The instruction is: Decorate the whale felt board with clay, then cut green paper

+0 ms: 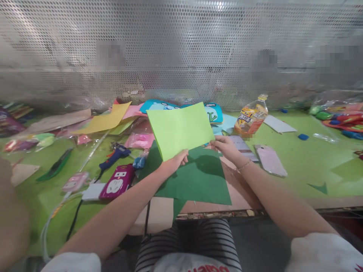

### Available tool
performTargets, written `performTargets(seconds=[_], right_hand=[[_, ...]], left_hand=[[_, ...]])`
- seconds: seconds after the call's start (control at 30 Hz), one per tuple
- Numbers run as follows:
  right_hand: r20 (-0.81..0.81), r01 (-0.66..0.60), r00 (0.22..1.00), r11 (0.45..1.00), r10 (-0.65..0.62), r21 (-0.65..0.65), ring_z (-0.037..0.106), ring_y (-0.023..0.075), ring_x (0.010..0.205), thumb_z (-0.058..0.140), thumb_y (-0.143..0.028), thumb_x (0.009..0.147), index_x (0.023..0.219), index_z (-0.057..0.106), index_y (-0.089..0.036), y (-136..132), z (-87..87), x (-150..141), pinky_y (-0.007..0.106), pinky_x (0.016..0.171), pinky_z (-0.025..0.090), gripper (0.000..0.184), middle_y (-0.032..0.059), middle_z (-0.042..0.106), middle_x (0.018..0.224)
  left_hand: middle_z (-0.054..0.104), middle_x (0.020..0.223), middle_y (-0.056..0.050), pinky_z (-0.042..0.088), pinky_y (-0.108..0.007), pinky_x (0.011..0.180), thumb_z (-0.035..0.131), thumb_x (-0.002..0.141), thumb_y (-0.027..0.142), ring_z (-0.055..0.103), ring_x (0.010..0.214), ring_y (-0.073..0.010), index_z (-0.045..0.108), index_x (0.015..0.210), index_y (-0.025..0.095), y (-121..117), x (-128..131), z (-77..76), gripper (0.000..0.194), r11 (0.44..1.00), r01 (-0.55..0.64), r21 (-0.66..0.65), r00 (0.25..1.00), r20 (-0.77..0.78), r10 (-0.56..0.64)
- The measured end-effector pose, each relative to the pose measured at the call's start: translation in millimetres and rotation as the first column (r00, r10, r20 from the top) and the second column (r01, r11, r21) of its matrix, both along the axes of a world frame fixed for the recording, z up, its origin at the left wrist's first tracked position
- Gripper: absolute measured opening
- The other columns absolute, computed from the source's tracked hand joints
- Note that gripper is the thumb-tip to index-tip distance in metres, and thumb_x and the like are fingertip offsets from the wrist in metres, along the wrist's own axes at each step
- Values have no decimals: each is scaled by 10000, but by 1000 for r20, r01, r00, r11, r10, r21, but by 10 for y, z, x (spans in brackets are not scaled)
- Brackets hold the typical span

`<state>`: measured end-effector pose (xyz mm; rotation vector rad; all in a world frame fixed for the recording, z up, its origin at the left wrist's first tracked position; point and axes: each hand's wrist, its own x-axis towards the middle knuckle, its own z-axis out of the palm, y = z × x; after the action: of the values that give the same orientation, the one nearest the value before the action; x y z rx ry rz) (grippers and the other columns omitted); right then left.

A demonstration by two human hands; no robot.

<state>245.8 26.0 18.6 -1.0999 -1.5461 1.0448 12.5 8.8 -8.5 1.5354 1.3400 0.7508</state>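
A light green sheet of paper (181,128), creased down its middle, is held up above the table by both hands. My left hand (176,159) pinches its lower edge, thumb in front. At the lower right corner, my right hand (224,146) grips the sheet between thumb and fingers. Beneath lies a dark green sheet (195,181), with the light green sheet's shadow on it. Pinkish-brown paper (238,189) shows under the dark green one, partly covered by my right forearm.
Left are a blue glue gun (115,158), a purple power bank (118,181) with cables, and a green cutter (55,165). Right are a drink bottle (251,116) and a phone (270,160). Coloured paper (104,120) lies behind. A perforated metal panel (181,49) borders the table.
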Motion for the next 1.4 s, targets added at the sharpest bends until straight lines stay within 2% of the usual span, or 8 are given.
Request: performTargets(seconds=[0.47,0.6,0.7,0.77,0.87,1.0,1.13,1.4], right_hand=[[-273,222,936,975,-221,-30,394,62,448,595,-234,646,563,580,-182,185,-132,165,199,431,297,99,-44,483,483],[-200,-36,980,982,-2,-185,480,89,479,692,-272,619,630,629,-151,88,-101,154,215,448,368,137,-2,556,543],[-203,-447,894,823,399,-351,568,108,607,748,-318,647,868,677,-138,-51,-93,-20,229,559,448,294,23,620,697],[-232,-553,833,776,503,-304,556,94,635,749,-386,676,882,660,-155,-126,-116,-168,228,600,454,321,12,613,750],[-155,-433,900,880,408,-195,527,109,620,679,-551,705,675,612,-156,-215,-149,-342,256,620,455,402,15,583,675],[257,-199,945,979,205,-48,573,152,691,455,-532,872,618,581,-198,-360,-59,-437,322,785,466,438,19,616,667],[515,-114,857,984,27,138,565,140,615,413,-450,892,526,488,-220,-476,45,-488,321,843,455,439,-12,575,574],[464,-41,886,999,29,16,501,130,474,408,-515,890,494,465,-228,-413,-123,-493,305,631,501,492,-15,506,458]], left_hand=[[567,627,7,439,-241,664,449,821,456,519,614,-141,561,649,204,-45,13,79,326,1000,5,-28,994,113,-2],[472,542,30,414,-241,716,395,877,390,469,576,-134,586,690,211,-37,61,132,321,998,62,9,984,170,-63],[391,509,28,391,-244,753,340,908,347,461,604,-147,552,618,221,-78,108,201,381,994,106,-20,986,132,-103],[400,536,25,380,-249,768,329,917,370,468,637,-151,541,611,224,-114,112,236,400,988,151,-40,984,106,-146],[438,581,26,370,-267,793,344,911,451,474,674,-155,558,654,225,-154,76,244,404,972,218,-84,976,29,-217],[488,631,27,371,-290,830,343,892,512,502,730,-160,572,676,218,-164,32,192,431,958,269,-102,959,-62,-276],[517,617,23,416,-303,755,399,837,583,506,650,-160,571,673,209,-163,54,157,443,968,246,-58,965,-75,-250],[554,601,10,428,-269,658,452,798,508,538,639,-158,579,618,205,-157,45,169,374,986,142,-85,980,-128,-152]])
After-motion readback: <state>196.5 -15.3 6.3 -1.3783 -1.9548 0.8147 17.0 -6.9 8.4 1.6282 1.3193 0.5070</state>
